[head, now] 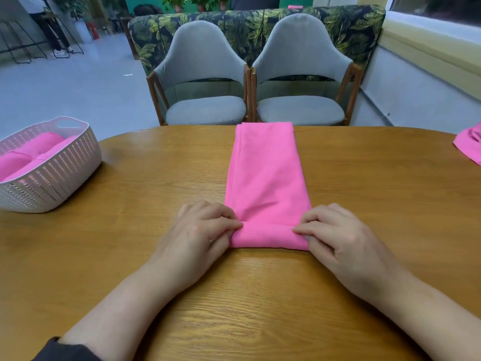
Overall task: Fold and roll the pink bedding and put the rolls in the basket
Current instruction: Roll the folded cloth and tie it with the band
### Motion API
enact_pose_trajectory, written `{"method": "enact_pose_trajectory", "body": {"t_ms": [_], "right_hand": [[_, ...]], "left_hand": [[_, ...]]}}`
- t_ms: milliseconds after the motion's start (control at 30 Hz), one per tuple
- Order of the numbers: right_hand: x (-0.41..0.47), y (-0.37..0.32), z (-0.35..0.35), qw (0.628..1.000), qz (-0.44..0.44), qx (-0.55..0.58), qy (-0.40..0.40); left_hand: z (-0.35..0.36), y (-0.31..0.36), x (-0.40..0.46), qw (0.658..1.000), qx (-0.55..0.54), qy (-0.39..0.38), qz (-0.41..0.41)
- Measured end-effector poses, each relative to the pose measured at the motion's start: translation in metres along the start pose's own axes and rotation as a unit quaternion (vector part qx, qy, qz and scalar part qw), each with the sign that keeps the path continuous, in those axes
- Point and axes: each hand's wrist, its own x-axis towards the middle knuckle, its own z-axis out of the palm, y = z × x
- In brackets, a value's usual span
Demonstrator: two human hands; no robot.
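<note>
A long strip of folded pink bedding (265, 173) lies on the wooden table (156, 183), running from the far edge toward me. Its near end is turned over into a short first roll (268, 238). My left hand (200, 230) pinches the left end of that roll with curled fingers. My right hand (335, 235) pinches the right end the same way. A white woven basket (65, 168) stands at the table's left edge with pink rolls (33, 152) inside it.
More pink bedding (468, 144) lies at the table's right edge, partly out of frame. Two grey chairs (205, 82) stand behind the far edge of the table, with a leaf-patterned sofa back (255, 24) beyond them.
</note>
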Motion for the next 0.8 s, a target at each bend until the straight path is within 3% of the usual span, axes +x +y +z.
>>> {"method": "enact_pose_trajectory", "body": {"t_ms": [167, 333, 500, 633, 733, 800], "right_hand": [[0.003, 0.01, -0.002, 0.995, 0.037, -0.018, -0.089], [0.008, 0.008, -0.002, 0.995, 0.067, 0.016, -0.068], [0.007, 0.005, -0.01, 0.975, 0.154, 0.149, -0.06], [0.01, 0.001, -0.011, 0.947, 0.202, 0.244, -0.053], [0.013, 0.0, -0.007, 0.946, 0.223, 0.233, -0.031], [0.013, -0.001, -0.004, 0.961, 0.223, 0.165, -0.002]], "left_hand": [[-0.002, -0.006, -0.001, 0.997, -0.005, -0.063, -0.037], [-0.001, -0.001, 0.003, 0.998, -0.006, -0.036, -0.048], [-0.003, 0.004, 0.003, 0.984, -0.134, -0.011, -0.118], [-0.006, 0.012, 0.006, 0.941, -0.273, -0.019, -0.2], [-0.004, 0.014, 0.012, 0.925, -0.296, -0.014, -0.238], [0.0, 0.014, 0.017, 0.927, -0.276, -0.003, -0.254]]}}
